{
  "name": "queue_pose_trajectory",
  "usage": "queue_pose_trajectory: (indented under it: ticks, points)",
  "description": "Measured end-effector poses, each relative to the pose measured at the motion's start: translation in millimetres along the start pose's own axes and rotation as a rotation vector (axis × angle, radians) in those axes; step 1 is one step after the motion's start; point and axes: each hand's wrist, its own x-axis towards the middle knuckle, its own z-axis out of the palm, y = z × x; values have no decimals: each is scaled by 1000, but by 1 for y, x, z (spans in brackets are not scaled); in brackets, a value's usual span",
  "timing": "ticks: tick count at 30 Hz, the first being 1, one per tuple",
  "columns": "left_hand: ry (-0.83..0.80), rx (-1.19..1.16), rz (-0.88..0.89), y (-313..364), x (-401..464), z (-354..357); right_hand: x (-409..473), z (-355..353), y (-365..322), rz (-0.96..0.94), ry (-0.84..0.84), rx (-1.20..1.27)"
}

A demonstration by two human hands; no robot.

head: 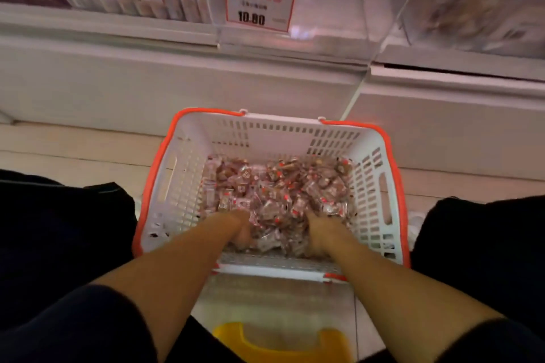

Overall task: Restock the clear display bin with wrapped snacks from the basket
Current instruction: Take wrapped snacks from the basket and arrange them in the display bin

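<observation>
A white slotted basket (370,183) with an orange rim sits on the pale floor between the person's knees, just in front of the white base of the shelving. Its bottom holds a loose pile of wrapped snacks (277,194), clear wrappers with red and brown print. Both forearms reach down over the basket's near rim. The left hand (240,230) is plunged into the near left part of the pile, fingers curled down among the wrappers; the right hand (318,233) is buried likewise in the near right part. A mound of snacks lies between the two hands, touching both. Fingertips are hidden under the wrappers, so whether either hand has actually closed on any pieces cannot be told. The clear display bin (324,0) stands on the shelf above and behind the basket, bearing a red-framed price tag (259,6) reading 10.80; its contents are blurred. A yellow stool (280,345) edge shows at the bottom of the view.
</observation>
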Motion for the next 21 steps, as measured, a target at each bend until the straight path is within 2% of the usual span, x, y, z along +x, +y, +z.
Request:
queue_pose_trajectory:
  ticks: [4,8,10,14,16,18,21]
  points:
    - [38,-132,-132,3,11,20,3,4,-3,118,-58,-112]
    - [90,-231,-195,2,14,29,10,6,-3,-21,55,-90]
    - [118,-199,-182,0,16,33,14,6,-2,-67,103,-44]
    - [216,-215,-96,-2,22,34,20,8,-3,-43,110,140]
    - [202,-233,-84,-3,24,34,23,10,-5,-30,85,254]
    - [183,-270,-57,-2,27,35,25,11,-6,-24,85,294]
    - [268,-407,-13,1,31,34,27,7,-4,21,143,391]
